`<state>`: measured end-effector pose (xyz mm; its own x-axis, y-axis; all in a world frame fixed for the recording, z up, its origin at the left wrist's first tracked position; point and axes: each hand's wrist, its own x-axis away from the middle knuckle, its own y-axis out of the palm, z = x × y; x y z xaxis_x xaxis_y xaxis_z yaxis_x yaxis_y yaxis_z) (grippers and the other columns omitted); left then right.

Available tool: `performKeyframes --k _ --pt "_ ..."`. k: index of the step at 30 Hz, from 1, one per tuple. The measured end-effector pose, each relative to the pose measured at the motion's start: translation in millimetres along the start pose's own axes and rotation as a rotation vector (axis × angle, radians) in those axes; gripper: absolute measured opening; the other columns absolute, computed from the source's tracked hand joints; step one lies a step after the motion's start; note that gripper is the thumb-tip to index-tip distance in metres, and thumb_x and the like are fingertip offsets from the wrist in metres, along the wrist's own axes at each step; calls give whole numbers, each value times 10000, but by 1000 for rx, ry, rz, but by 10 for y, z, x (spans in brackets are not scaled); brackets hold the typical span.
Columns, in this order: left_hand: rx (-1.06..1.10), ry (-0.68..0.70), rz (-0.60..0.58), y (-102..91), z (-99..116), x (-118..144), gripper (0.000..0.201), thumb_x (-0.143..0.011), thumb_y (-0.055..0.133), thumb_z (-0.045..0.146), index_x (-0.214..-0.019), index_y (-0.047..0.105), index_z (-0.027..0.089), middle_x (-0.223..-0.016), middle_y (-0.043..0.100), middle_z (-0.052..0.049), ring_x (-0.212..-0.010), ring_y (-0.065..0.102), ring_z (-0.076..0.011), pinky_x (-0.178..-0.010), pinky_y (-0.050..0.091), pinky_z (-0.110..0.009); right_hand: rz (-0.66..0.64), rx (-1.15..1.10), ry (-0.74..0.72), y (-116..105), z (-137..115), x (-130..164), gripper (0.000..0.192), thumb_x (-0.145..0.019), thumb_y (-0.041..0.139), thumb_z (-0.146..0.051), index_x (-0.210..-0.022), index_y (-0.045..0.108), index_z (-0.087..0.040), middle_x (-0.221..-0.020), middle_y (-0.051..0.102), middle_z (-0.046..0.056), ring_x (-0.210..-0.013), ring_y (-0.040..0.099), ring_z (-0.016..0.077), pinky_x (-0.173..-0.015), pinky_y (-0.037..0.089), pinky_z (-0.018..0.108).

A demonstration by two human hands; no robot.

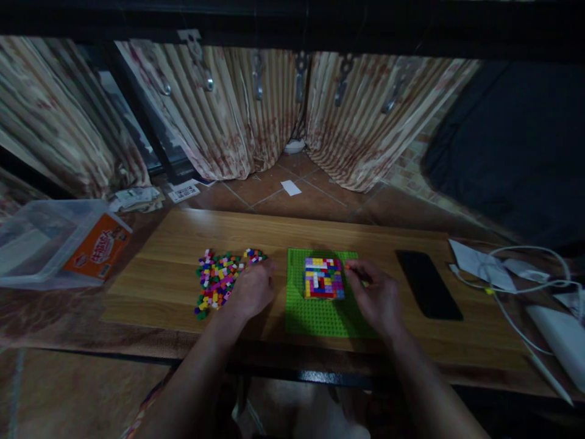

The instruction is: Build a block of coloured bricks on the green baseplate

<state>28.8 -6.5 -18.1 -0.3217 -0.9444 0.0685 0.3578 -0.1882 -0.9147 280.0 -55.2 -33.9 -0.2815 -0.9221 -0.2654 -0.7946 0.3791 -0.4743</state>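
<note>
A square block built of many-coloured toy bricks (323, 279) stands on a green baseplate (311, 320). Just right of it, my right hand (375, 294) is closed, with a small orange brick (347, 266) pinched between thumb and fingertips. My left hand (256, 288) is curled shut at the right edge of a pile of loose toy bricks (219, 274). Whatever its fingers hold, if anything, is hidden from me. The pile mixes pink, green, yellow, white and purple pieces.
A black phone-like slab (428, 285) lies right of the baseplate on the wooden board (159, 280). White cables (507, 289) and papers (479, 265) are at the far right. A clear plastic bin (41, 244) with an orange label sits at the left.
</note>
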Motion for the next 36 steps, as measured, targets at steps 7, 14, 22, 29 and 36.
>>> performKeyframes --k 7,14,22,29,36 --pt "-39 -2 -23 -3 10 -13 276 -798 472 88 -992 648 175 -902 716 -66 -843 672 -193 -754 479 -267 -70 -25 12 19 3 -10 174 -825 601 -340 -889 714 -224 -953 706 49 -883 650 211 -795 509 359" --pt "-7 -11 -53 -56 64 -30 245 -834 482 151 -1016 642 184 -955 724 -69 -870 674 -191 -786 480 -268 -70 -68 37 93 71 -62 147 -770 653 -320 -842 759 -248 -1053 639 52 -970 617 201 -788 507 336" --pt "18 9 -42 -47 28 -14 205 -832 494 164 -973 641 187 -934 724 -64 -851 671 -185 -766 473 -262 -94 -254 127 117 87 -97 155 -701 723 -332 -813 753 -231 -990 681 41 -908 636 196 -800 513 349" --pt "-7 3 -51 -58 36 -15 213 -836 482 159 -973 644 179 -908 716 -74 -838 669 -200 -742 471 -273 -110 -319 181 93 102 -104 210 -675 754 -321 -866 754 -233 -975 703 33 -836 640 175 -795 509 346" --pt "-25 14 -38 -56 27 -12 228 -837 480 155 -995 644 177 -896 715 -72 -835 666 -200 -761 475 -276 -72 -360 299 93 108 -124 321 -645 778 -383 -910 737 -206 -892 739 42 -795 659 189 -794 525 381"
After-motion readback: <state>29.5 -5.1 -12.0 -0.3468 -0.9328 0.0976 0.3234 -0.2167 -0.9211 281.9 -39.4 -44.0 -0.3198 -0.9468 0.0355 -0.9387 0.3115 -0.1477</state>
